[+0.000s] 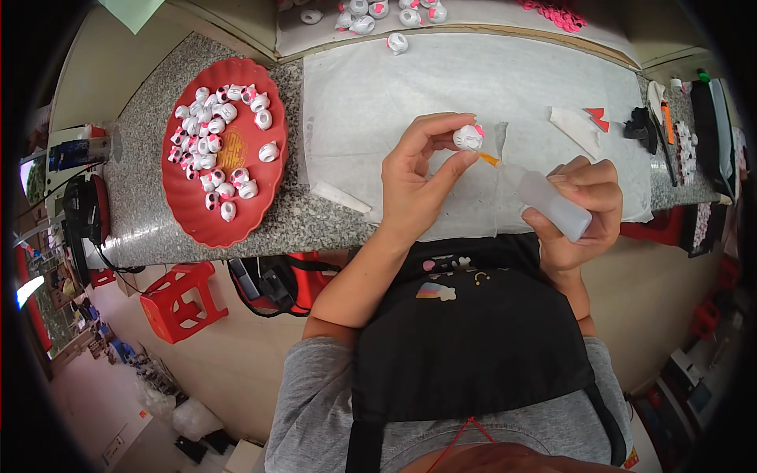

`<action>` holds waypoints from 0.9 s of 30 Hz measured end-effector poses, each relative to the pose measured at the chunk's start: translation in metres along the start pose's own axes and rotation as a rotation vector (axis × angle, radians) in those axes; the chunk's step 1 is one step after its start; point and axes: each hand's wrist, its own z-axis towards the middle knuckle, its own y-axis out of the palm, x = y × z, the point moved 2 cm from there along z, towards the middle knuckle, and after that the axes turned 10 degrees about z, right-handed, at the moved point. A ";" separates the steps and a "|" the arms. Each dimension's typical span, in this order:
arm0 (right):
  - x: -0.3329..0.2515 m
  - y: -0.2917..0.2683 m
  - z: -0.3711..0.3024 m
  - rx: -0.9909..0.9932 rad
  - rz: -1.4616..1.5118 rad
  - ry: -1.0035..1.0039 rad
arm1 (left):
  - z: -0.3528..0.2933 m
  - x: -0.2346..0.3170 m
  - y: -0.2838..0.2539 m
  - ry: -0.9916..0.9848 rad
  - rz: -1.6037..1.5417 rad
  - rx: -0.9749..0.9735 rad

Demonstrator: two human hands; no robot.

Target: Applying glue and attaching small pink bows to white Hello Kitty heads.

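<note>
Between the thumb and fingers of my left hand (422, 169) is a small round white figurine (468, 138) with a pink piece on its side. My right hand (579, 206) is wrapped round a translucent white squeeze bottle (554, 206), tilted up toward the left. An orange tip (490, 159) shows at the bottle's narrow end, close below the figurine. Whether tip and figurine touch, I cannot tell. Both hands are above a white sheet (378, 87) on the worktop.
A red scalloped plate (264, 193) of similar figurines stands at left on the granite counter (315, 229). Behind the sheet, a shelf (473, 24) holds more figurines and bright pink pieces (556, 14). Red pieces (598, 120) and a white strip (574, 130) lie at right. A red stool (183, 299) stands below left.
</note>
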 end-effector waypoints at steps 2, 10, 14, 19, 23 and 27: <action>0.000 -0.001 0.000 0.023 -0.007 -0.006 | 0.000 0.000 0.001 0.004 0.014 0.004; 0.015 -0.029 0.017 0.063 0.046 0.180 | 0.003 0.002 -0.002 -0.060 -0.131 0.085; 0.044 -0.044 0.057 0.023 0.079 0.567 | 0.003 0.002 -0.006 -0.093 -0.190 0.142; 0.127 -0.082 0.114 -0.046 -0.482 0.408 | 0.004 0.004 -0.003 -0.099 -0.209 0.128; 0.148 -0.073 0.142 -0.211 -1.142 0.189 | 0.003 0.004 -0.003 -0.120 -0.188 0.140; 0.157 -0.070 0.145 -0.292 -1.125 0.146 | 0.003 0.002 -0.005 -0.142 -0.195 0.136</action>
